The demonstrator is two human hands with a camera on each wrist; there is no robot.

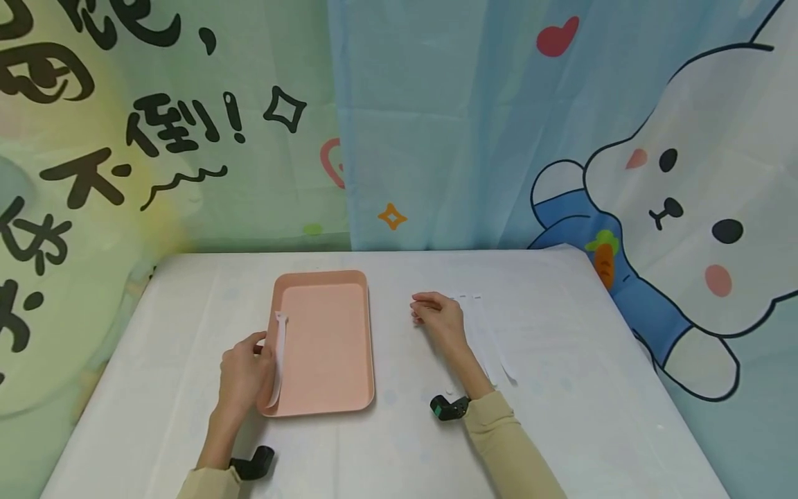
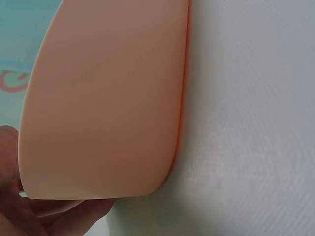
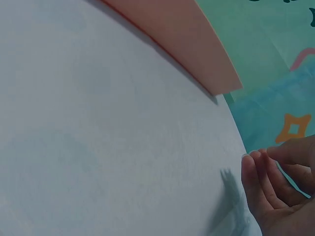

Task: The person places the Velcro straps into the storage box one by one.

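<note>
A shallow pink tray [image 1: 324, 339] lies on the table. My left hand [image 1: 242, 374] is at its left rim, thumb and fingers bent over the edge; in the left wrist view the tray's corner hides part of the fingers [image 2: 74, 219]. Along the tray's left inner side lies a thin white strip-like thing [image 1: 280, 353] with a small notched upper end; its kind is unclear. Right of the tray, my right hand [image 1: 441, 320] hovers above the table. Its fingers [image 3: 253, 182] are loosely bent, tips close together, and nothing shows between them.
Thin white strips [image 1: 510, 374], hard to make out against the white tablecloth [image 1: 580, 388], lie beyond the right forearm. Small dark marks [image 1: 464, 296] show near the right hand. A printed curtain [image 1: 436, 138] hangs behind the table. Each wrist carries a black camera [image 1: 447, 409].
</note>
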